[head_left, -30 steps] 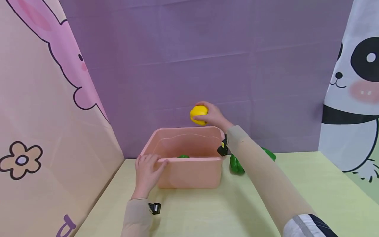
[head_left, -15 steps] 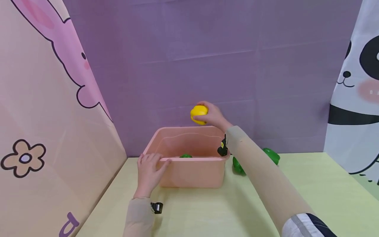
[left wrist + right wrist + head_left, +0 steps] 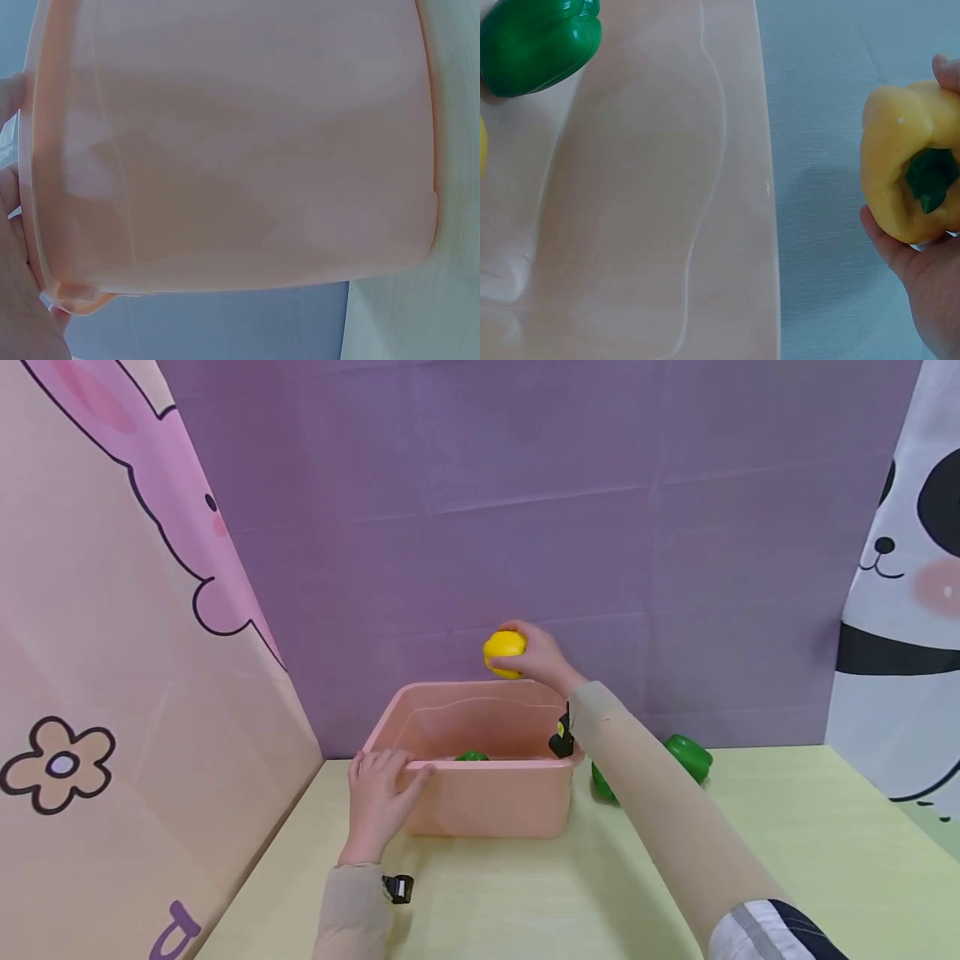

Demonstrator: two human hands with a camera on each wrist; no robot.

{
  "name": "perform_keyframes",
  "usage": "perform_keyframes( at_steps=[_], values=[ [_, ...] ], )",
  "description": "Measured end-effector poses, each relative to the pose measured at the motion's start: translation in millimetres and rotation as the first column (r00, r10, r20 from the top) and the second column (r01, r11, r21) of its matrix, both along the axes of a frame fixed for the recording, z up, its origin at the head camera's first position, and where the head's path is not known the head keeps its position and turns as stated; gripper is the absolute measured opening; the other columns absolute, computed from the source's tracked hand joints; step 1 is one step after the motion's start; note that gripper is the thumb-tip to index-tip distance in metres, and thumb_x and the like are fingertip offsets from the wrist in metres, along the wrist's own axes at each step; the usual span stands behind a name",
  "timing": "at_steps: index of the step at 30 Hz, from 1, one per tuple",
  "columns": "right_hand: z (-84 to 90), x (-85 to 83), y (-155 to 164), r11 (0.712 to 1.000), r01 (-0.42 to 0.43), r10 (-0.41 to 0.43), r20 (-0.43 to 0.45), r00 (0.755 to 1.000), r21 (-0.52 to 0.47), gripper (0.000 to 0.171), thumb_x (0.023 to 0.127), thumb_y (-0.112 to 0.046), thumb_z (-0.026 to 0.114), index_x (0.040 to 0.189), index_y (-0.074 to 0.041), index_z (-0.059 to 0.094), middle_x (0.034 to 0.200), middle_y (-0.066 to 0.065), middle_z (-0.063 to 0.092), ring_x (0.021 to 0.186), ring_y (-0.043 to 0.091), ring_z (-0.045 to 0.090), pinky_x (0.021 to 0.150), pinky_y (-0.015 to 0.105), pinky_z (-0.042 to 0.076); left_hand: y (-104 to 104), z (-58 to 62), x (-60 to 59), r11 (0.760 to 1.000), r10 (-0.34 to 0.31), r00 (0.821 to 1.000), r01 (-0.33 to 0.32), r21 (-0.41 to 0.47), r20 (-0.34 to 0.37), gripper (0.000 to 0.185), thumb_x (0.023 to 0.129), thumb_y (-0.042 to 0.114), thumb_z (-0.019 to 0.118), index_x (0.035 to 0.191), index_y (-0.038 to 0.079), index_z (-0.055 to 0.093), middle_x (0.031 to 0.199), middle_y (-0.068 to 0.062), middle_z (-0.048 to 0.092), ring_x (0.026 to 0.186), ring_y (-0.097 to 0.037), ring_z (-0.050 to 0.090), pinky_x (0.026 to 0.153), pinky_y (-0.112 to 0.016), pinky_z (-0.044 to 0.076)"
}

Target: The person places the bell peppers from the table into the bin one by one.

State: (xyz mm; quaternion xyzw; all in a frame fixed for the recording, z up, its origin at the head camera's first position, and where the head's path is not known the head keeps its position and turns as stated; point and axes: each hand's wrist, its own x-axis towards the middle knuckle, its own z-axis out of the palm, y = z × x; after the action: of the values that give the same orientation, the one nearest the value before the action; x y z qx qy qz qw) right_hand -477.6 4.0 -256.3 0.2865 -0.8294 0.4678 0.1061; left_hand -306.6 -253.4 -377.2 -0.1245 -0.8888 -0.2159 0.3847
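Observation:
My right hand point(image 3: 543, 662) holds a yellow bell pepper point(image 3: 504, 653) above the far rim of a pink plastic bin point(image 3: 487, 802). In the right wrist view the green stem of the yellow pepper point(image 3: 900, 165) faces the camera, with fingers at either side of it. My left hand point(image 3: 381, 806) grips the bin's near left corner, fingers over the rim and thumb along the front edge. Inside the bin lies a green bell pepper point(image 3: 540, 45); a sliver of something yellow point(image 3: 481, 146) shows at that view's left edge.
On the table point(image 3: 480, 902), right of the bin, lie a green bell pepper point(image 3: 690, 758) and another green piece point(image 3: 602, 785), partly hidden by my right forearm. A purple cloth point(image 3: 450, 527) hangs behind, with printed panels at left point(image 3: 112, 652) and right point(image 3: 892, 627).
The head view has shifted slightly, moving the scene a little to the right. My right hand stays over the bin's far rim with the yellow bell pepper, and the left hand keeps its grip.

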Motion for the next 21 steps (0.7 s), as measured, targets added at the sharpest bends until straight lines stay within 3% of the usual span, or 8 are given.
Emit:
perform_keyframes(
  at_steps=[12,21],
  values=[
    [-11.2,-1.4,6,0.992,-0.098,0.086,0.14,0.986,0.081,0.055,0.082,-0.028,0.075,0.13,-0.012,0.055,0.114,0.009,0.057,0.093,0.027,0.055,0.076,0.035,0.052,0,0.8,1.8,1.0,-0.004,1.0,0.004,0.0,0.001,0.031,0.089,0.041,0.067,0.097,0.011,0.066,0.098,-0.006,0.066,0.104,-0.032,0.052,0.11,-0.057,0.013],
    [-19.9,2.3,11,0.962,-0.222,0.154,0.353,0.923,0.162,0.056,0.084,-0.027,0.073,0.133,-0.008,0.053,0.114,0.012,0.056,0.091,0.025,0.055,0.075,0.031,0.053,1,1.3,1.6,1.0,-0.015,0.999,0.015,0.004,-0.03,0.029,0.089,0.038,0.067,0.095,0.01,0.067,0.094,-0.006,0.066,0.102,-0.032,0.053,0.109,-0.058,0.015]
  ],
)
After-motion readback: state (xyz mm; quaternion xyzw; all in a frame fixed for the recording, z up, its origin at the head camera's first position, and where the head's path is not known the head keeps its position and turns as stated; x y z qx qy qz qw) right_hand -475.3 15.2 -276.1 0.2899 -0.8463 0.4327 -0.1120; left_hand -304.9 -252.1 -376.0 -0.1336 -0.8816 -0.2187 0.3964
